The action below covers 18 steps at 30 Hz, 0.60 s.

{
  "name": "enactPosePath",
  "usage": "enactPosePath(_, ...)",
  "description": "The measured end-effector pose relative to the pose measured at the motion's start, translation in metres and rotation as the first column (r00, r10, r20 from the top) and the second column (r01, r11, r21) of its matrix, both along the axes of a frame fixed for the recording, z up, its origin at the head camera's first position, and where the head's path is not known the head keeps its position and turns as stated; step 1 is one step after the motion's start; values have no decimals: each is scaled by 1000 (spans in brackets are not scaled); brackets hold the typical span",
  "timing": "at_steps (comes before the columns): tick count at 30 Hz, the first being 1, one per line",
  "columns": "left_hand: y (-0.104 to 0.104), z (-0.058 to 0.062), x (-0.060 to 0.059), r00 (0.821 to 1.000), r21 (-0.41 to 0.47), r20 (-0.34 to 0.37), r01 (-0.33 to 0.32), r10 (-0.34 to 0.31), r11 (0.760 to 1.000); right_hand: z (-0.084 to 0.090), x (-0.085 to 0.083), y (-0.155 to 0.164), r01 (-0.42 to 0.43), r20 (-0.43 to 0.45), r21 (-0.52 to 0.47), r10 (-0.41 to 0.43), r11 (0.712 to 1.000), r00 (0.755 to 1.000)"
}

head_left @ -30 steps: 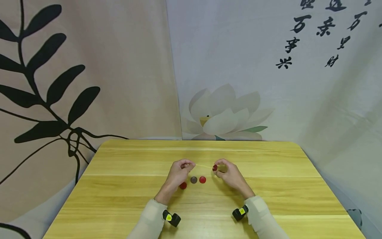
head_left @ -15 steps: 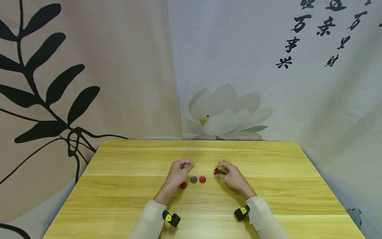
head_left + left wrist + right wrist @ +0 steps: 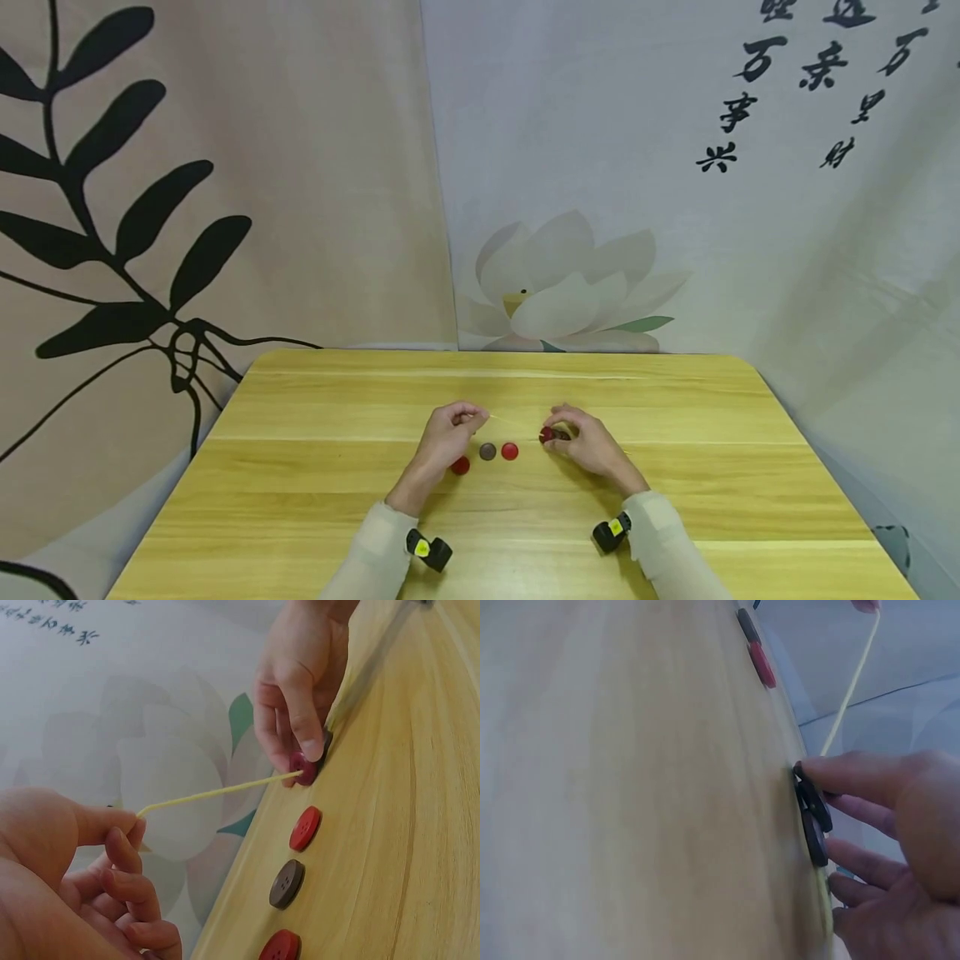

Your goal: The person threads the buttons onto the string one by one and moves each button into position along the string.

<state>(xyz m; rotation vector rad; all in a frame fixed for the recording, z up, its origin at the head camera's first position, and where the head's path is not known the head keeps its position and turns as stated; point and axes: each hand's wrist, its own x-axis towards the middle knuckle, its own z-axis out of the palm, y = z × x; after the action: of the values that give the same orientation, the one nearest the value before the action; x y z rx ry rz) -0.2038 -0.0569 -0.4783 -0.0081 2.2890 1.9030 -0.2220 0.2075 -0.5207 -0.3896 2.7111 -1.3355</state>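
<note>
My left hand (image 3: pixel 452 432) pinches the end of a yellow string (image 3: pixel 217 792) between thumb and forefinger. The string slants down, taut, to a dark red button (image 3: pixel 301 768), where it comes out through the button's face. My right hand (image 3: pixel 591 443) holds this button at its fingertips, close to the tabletop. Just behind it is a dark button (image 3: pixel 815 838), partly overlapped in the right wrist view, with more string running on past it under the palm. Whether the fingers also touch this second button, I cannot tell.
Between the hands on the wooden table (image 3: pixel 360 383) lie a bright red button (image 3: pixel 305 828) and a brown four-hole button (image 3: pixel 286 884). Another red button (image 3: pixel 280 946) rests near my left wrist. A printed cloth backdrop (image 3: pixel 337 208) hangs behind the table's far edge.
My right hand has moved slightly right and down toward the table with the dark red button, bringing it up against the dark button. My left hand stays nearly still, holding the string.
</note>
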Motion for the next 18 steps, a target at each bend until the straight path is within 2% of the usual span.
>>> enactPosePath(18,-2,-4,0,999,34,1,-32,32,999,1,-2,4,-4,16,15,4,1000,1000)
